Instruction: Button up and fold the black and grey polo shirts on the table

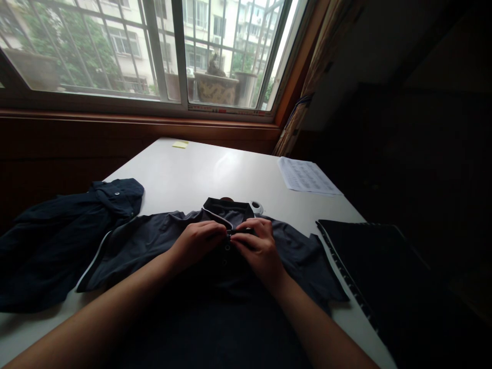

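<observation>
your left hand (200,238) and right hand (259,246) meet at the throat of a grey shirt (142,241), fingertips of both pinching the front opening just below its white-edged collar (230,206). the shirt lies face up across the near half of the counter (226,177), collar toward the far edge, sleeves spread to either side, its lower part lost in shadow. a button (227,247) shows just below your fingers.

you appear to be working the top fastening; whether you are doing it up or undoing it, the view cannot tell. the next move seems to call for one hand to hold the cloth edge steady while the other guides the button through its hole.

beyond the collar sits a white ring-shaped item (255,207). to your left, a dark garment (77,230) drapes over the counter's left edge; to your right, a dark flat item (369,261) lies along the right edge. printed papers (305,177) rest by the far right corner, a yellow note (180,144) near the far left corner, under a window (215,66).
</observation>
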Tool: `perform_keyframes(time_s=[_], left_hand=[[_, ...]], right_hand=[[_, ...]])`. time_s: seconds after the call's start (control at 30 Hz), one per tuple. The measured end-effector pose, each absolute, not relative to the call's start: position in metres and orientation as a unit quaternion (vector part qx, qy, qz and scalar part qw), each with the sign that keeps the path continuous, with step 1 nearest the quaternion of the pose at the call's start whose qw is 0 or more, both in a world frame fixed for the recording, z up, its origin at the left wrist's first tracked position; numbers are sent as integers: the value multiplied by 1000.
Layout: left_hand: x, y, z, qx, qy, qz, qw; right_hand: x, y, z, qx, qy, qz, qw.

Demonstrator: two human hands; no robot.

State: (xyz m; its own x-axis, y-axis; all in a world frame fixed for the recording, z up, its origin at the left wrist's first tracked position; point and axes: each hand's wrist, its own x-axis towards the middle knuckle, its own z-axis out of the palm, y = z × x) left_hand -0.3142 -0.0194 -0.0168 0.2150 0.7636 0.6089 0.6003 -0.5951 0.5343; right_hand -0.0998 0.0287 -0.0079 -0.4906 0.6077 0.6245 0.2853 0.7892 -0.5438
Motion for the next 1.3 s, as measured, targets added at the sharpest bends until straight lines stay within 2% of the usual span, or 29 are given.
perform_keyframes(time_s=[0.57,0.9,1.3], left_hand=[[-314,-19,-15,782,424,443,115],[-314,-20,-15,801,406,424,120],[-310,-23,-13,809,404,409,121]], right_hand=[[-106,26,-8,-343,-792,249,440],[-107,27,-11,-333,-821,222,407],[-108,28,-13,-341,-823,257,375]])
